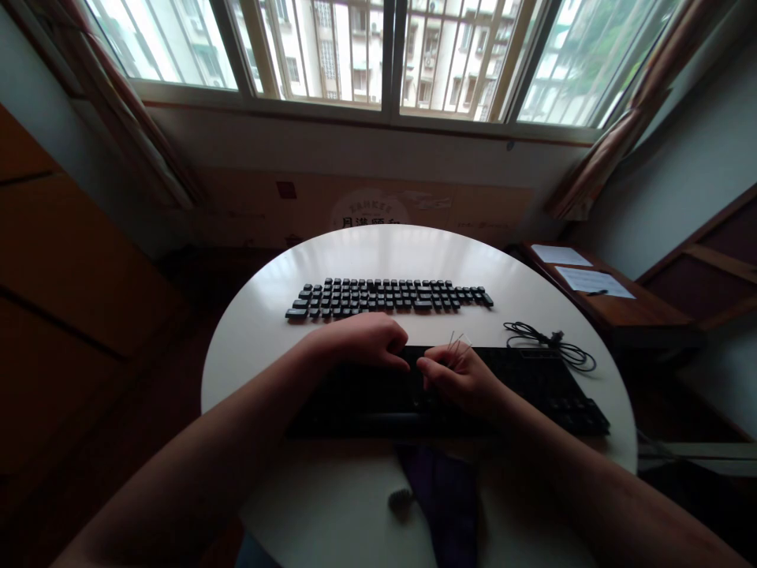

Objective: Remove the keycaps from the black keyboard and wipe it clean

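A black keyboard body (532,386) lies across the near middle of a round white table (378,252). My left hand (360,339) rests on its upper left part with the fingers curled down. My right hand (458,375) is closed in a pinch over the keyboard's middle and holds a thin wire keycap puller (455,341), whose prongs stick up. Beyond the hands, rows of removed black keycaps (387,296) are laid out on the table in keyboard order.
A coiled black cable (547,341) lies right of the keycaps. A small dark item (400,498) and a purple cloth (443,497) sit by the near table edge. A wooden side table with papers (583,280) stands at right. Windows and curtains are behind.
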Motion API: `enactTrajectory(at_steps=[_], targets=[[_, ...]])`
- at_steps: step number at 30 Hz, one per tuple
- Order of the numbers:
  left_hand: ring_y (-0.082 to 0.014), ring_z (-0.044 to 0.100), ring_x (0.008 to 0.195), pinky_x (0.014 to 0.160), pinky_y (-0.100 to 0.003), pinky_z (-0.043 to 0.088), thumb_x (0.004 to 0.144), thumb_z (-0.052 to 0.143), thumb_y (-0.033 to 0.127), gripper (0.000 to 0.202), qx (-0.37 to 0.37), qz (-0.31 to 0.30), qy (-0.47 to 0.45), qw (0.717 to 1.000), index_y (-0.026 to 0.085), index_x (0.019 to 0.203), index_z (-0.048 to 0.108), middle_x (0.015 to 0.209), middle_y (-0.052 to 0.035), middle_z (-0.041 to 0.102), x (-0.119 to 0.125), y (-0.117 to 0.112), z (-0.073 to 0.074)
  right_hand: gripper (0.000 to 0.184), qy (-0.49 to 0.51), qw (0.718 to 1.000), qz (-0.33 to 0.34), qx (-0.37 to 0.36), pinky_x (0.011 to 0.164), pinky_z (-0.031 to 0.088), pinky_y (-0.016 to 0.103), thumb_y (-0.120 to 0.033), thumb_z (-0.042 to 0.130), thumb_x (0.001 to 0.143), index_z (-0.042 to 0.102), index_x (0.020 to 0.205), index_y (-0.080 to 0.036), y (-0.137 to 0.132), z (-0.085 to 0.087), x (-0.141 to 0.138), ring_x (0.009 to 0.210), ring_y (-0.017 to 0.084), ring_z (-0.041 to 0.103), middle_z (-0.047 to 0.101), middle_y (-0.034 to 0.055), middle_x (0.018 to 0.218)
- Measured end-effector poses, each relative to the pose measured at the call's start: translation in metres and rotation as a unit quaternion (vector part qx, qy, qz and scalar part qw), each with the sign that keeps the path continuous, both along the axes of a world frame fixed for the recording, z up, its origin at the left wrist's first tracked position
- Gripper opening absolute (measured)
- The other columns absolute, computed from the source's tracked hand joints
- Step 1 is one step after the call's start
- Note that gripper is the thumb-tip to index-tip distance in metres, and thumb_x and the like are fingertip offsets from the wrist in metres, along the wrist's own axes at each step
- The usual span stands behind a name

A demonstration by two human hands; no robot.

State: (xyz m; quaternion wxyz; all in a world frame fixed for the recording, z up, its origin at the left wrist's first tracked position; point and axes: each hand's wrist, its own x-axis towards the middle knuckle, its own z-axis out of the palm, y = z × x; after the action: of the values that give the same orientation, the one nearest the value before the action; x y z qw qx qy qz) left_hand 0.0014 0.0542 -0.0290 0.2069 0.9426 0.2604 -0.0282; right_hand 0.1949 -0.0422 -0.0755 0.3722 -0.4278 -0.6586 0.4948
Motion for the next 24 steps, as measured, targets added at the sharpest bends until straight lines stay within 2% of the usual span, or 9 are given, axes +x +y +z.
enactTrajectory(at_steps=[4,11,16,24], targets=[[-0.0114,0.041,0.052,0.049,-0.026,0.026,0.077,0.071,0.041,0.030,-0.004,0.001,-0.008,1.000,0.019,0.062,0.059,0.057,0.0031,0.052,0.000,0.001,-0.002,0.043,-0.021,0.999,0.030,0.021,0.038,0.024,0.019,-0.045,0.057,0.091,0.056,0.060,-0.015,-0.002,0.003,0.000,0.040,0.006,0.033,0.041,-0.0052,0.045],[-0.0118,0.043,0.053,0.050,-0.026,0.027,0.076,0.070,0.043,0.031,-0.012,0.002,-0.014,1.000,0.019,0.062,0.057,0.058,0.0033,0.053,0.001,0.003,-0.004,0.039,-0.088,0.983,0.085,0.138,0.045,0.024,0.021,-0.034,0.059,0.091,0.053,0.058,-0.015,-0.011,0.008,-0.004,0.047,0.006,0.028,0.034,-0.0065,0.051],[-0.0115,0.043,0.054,0.050,-0.026,0.027,0.077,0.070,0.044,0.034,-0.012,0.002,-0.009,1.000,0.018,0.062,0.055,0.058,0.0037,0.052,0.001,0.003,-0.004,0.037,-0.098,0.976,0.081,0.177,0.046,0.023,0.022,-0.032,0.059,0.089,0.053,0.057,-0.015,-0.014,0.004,-0.006,0.048,0.006,0.027,0.034,-0.0068,0.051],[-0.0113,0.043,0.054,0.049,-0.025,0.027,0.077,0.070,0.047,0.036,-0.016,0.002,-0.011,1.000,0.018,0.062,0.054,0.057,0.0043,0.050,0.000,0.004,-0.004,0.041,-0.121,0.966,0.066,0.218,0.047,0.022,0.022,-0.031,0.058,0.087,0.042,0.053,-0.017,-0.016,0.002,-0.010,0.049,0.007,0.024,0.028,-0.0069,0.052]])
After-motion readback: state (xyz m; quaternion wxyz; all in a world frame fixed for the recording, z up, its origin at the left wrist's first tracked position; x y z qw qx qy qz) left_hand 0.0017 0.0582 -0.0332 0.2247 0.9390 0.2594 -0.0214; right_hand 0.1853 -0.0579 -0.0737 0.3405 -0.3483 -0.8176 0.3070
